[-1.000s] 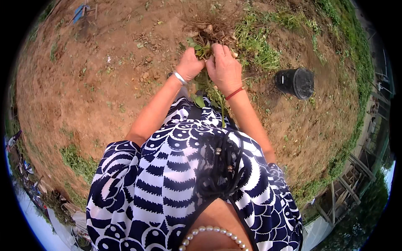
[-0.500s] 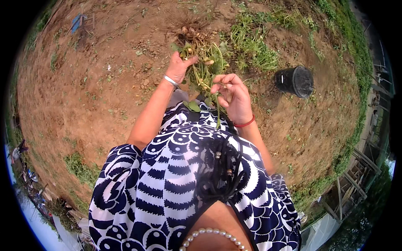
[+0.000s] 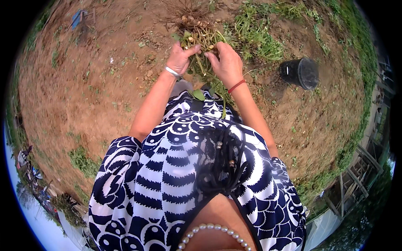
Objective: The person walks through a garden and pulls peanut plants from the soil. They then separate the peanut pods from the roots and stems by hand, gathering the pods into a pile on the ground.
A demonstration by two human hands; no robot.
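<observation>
Gripping the uprooted plant (image 3: 201, 44) between them, left hand (image 3: 181, 58) and right hand (image 3: 228, 62) pinch its stems.

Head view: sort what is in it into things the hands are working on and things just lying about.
In hand:
- uprooted plant with pale pods and roots, gripped from both sides
- left hand
- right hand

Lying about:
- black bucket on the soil to the right
- grass clump beyond the hands
- blue object at far left, too small to identify
</observation>
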